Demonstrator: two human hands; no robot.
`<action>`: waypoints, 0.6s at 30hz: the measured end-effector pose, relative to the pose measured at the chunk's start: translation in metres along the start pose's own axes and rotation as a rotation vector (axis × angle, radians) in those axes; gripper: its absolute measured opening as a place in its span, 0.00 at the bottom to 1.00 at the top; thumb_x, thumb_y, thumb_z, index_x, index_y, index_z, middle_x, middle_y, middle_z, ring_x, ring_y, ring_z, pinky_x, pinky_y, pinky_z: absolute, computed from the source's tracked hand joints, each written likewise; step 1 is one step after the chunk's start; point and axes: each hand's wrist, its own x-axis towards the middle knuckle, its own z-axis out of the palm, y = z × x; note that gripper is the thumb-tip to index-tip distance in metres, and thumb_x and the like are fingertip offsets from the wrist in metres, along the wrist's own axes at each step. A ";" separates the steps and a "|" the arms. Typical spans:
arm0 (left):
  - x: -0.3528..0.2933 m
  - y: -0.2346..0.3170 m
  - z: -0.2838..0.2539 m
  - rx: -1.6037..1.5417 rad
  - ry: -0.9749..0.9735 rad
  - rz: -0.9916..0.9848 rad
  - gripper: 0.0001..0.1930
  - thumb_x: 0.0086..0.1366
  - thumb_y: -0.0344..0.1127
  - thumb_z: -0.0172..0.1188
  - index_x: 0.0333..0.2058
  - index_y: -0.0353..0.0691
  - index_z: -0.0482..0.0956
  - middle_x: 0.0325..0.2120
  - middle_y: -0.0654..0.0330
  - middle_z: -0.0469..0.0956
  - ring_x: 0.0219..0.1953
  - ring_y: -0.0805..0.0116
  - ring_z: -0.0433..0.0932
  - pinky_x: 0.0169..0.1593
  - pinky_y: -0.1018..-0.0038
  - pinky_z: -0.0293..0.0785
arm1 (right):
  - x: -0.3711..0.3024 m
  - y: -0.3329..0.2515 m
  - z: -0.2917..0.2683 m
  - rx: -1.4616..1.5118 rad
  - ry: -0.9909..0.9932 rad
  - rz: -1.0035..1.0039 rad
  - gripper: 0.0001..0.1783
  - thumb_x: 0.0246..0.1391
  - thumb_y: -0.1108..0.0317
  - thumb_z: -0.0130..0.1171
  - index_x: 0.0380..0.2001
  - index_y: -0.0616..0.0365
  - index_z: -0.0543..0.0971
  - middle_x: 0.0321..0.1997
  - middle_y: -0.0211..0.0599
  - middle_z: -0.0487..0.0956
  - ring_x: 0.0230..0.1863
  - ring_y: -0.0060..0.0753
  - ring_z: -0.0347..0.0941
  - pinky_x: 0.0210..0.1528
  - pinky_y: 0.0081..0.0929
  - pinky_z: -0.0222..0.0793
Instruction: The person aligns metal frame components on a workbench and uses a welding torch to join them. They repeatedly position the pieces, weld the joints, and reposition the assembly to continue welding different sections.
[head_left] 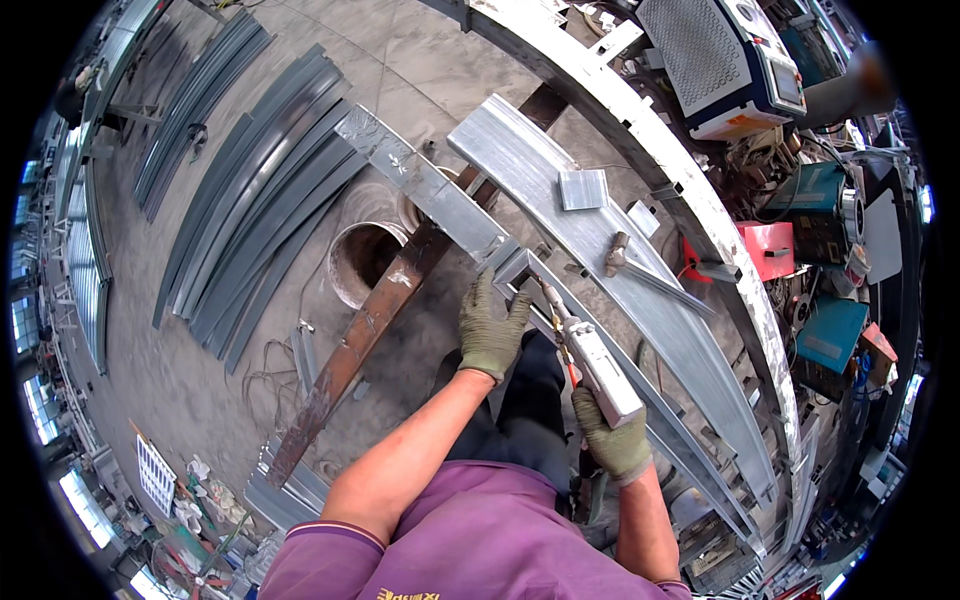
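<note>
My left hand (490,330), in an olive-green work glove, grips the corner where a short square metal tube (514,268) meets a flat grey metal bar (425,185). Its fingers and thumb lie on either side of that corner. In my right hand (614,440), gloved alike, is a silver-grey welding gun (600,368), held by its rear. The gun's thin brass-coloured nozzle points at the corner, close to my left fingertips; whether it touches cannot be made out. A long grey metal profile (680,440) runs from the corner toward the lower right, beneath the gun.
A rusty beam (365,345) crosses under the work. Right of it, a wide curved metal profile (640,290) carries a small metal block (583,189) and a hammer (617,254). Stacked curved profiles (265,180) lie on the floor at left. A white-and-blue machine (715,65) stands at upper right.
</note>
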 end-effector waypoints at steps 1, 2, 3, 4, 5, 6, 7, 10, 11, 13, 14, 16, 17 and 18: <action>-0.002 0.002 0.001 -0.012 0.004 -0.031 0.38 0.69 0.51 0.72 0.70 0.36 0.71 0.62 0.40 0.78 0.63 0.42 0.77 0.67 0.55 0.72 | -0.001 0.000 0.000 0.009 0.000 0.015 0.16 0.62 0.66 0.74 0.50 0.60 0.87 0.40 0.47 0.89 0.42 0.44 0.89 0.45 0.36 0.82; -0.003 0.004 0.001 -0.025 0.009 -0.063 0.38 0.69 0.51 0.72 0.70 0.35 0.71 0.61 0.39 0.78 0.62 0.43 0.78 0.65 0.56 0.73 | -0.001 0.000 0.000 0.008 0.000 0.021 0.16 0.62 0.66 0.74 0.50 0.60 0.87 0.40 0.47 0.89 0.41 0.43 0.89 0.45 0.36 0.82; -0.004 0.004 0.001 -0.039 0.014 -0.094 0.38 0.70 0.51 0.72 0.70 0.34 0.71 0.61 0.39 0.79 0.61 0.43 0.79 0.64 0.57 0.75 | -0.001 0.000 0.000 0.006 0.000 0.026 0.15 0.62 0.66 0.74 0.50 0.60 0.87 0.40 0.46 0.89 0.41 0.43 0.89 0.45 0.36 0.82; 0.000 -0.002 0.003 -0.136 0.058 -0.119 0.31 0.73 0.47 0.70 0.65 0.32 0.78 0.56 0.43 0.84 0.55 0.55 0.84 0.59 0.64 0.79 | -0.002 0.000 -0.001 -0.006 -0.001 0.022 0.15 0.62 0.67 0.74 0.49 0.60 0.87 0.40 0.46 0.89 0.41 0.42 0.89 0.44 0.36 0.82; 0.004 -0.006 0.003 -0.241 0.039 -0.188 0.28 0.73 0.45 0.70 0.63 0.31 0.80 0.54 0.45 0.86 0.54 0.59 0.84 0.58 0.66 0.79 | -0.001 0.001 -0.001 -0.020 -0.004 0.016 0.15 0.62 0.67 0.74 0.49 0.60 0.87 0.39 0.45 0.89 0.41 0.42 0.89 0.44 0.36 0.82; 0.009 -0.007 0.000 -0.345 0.018 -0.257 0.25 0.74 0.43 0.69 0.60 0.31 0.82 0.52 0.47 0.87 0.52 0.63 0.84 0.57 0.69 0.79 | -0.001 0.002 -0.003 -0.032 -0.006 0.011 0.14 0.62 0.67 0.74 0.49 0.60 0.87 0.39 0.45 0.89 0.40 0.41 0.88 0.44 0.35 0.82; 0.014 -0.009 -0.003 -0.450 -0.003 -0.325 0.22 0.75 0.42 0.68 0.58 0.30 0.84 0.50 0.50 0.88 0.50 0.67 0.85 0.56 0.71 0.79 | 0.000 0.004 -0.005 -0.046 -0.011 0.003 0.14 0.62 0.68 0.73 0.49 0.60 0.87 0.39 0.45 0.89 0.40 0.41 0.88 0.44 0.35 0.82; 0.025 -0.007 -0.015 -0.461 -0.100 -0.388 0.17 0.74 0.39 0.69 0.54 0.32 0.87 0.46 0.56 0.90 0.47 0.73 0.84 0.54 0.73 0.79 | -0.001 0.003 -0.010 -0.050 0.001 -0.010 0.13 0.62 0.69 0.73 0.49 0.60 0.87 0.39 0.44 0.89 0.40 0.41 0.88 0.44 0.36 0.82; 0.026 -0.005 -0.017 -0.459 -0.133 -0.397 0.17 0.74 0.39 0.70 0.54 0.32 0.87 0.46 0.56 0.90 0.46 0.73 0.84 0.53 0.73 0.79 | -0.001 0.002 -0.014 -0.071 -0.003 -0.021 0.14 0.62 0.69 0.73 0.49 0.60 0.87 0.39 0.44 0.89 0.40 0.40 0.88 0.44 0.36 0.82; 0.025 -0.011 -0.013 -0.481 -0.093 -0.355 0.16 0.74 0.38 0.70 0.53 0.33 0.87 0.44 0.59 0.89 0.44 0.73 0.84 0.51 0.74 0.79 | -0.001 -0.002 -0.021 -0.114 -0.014 -0.046 0.15 0.61 0.69 0.73 0.50 0.60 0.87 0.39 0.43 0.89 0.40 0.40 0.88 0.44 0.35 0.82; 0.024 -0.013 -0.010 -0.491 -0.072 -0.335 0.15 0.73 0.38 0.71 0.52 0.34 0.88 0.43 0.60 0.89 0.43 0.74 0.84 0.50 0.74 0.79 | -0.002 -0.006 -0.027 -0.154 -0.023 -0.056 0.15 0.61 0.69 0.72 0.50 0.60 0.87 0.39 0.42 0.89 0.39 0.39 0.88 0.44 0.35 0.81; 0.021 -0.023 -0.001 -0.404 -0.061 -0.212 0.15 0.70 0.39 0.73 0.50 0.37 0.88 0.45 0.56 0.87 0.48 0.66 0.84 0.53 0.69 0.80 | -0.001 -0.014 -0.042 -0.267 -0.042 -0.115 0.17 0.63 0.66 0.71 0.52 0.61 0.86 0.37 0.40 0.88 0.38 0.36 0.87 0.44 0.34 0.81; 0.020 -0.027 0.001 -0.407 -0.072 -0.240 0.16 0.69 0.41 0.73 0.50 0.38 0.88 0.47 0.54 0.86 0.50 0.63 0.84 0.55 0.67 0.79 | -0.003 -0.021 -0.051 -0.274 -0.061 -0.053 0.17 0.64 0.65 0.71 0.52 0.61 0.86 0.37 0.41 0.88 0.38 0.36 0.87 0.44 0.34 0.81; 0.020 -0.026 0.003 -0.410 -0.087 -0.264 0.18 0.68 0.42 0.74 0.51 0.39 0.87 0.49 0.52 0.85 0.52 0.59 0.83 0.57 0.65 0.79 | -0.004 -0.029 -0.062 -0.280 -0.074 0.007 0.17 0.65 0.64 0.70 0.53 0.61 0.86 0.38 0.42 0.88 0.39 0.37 0.87 0.45 0.35 0.81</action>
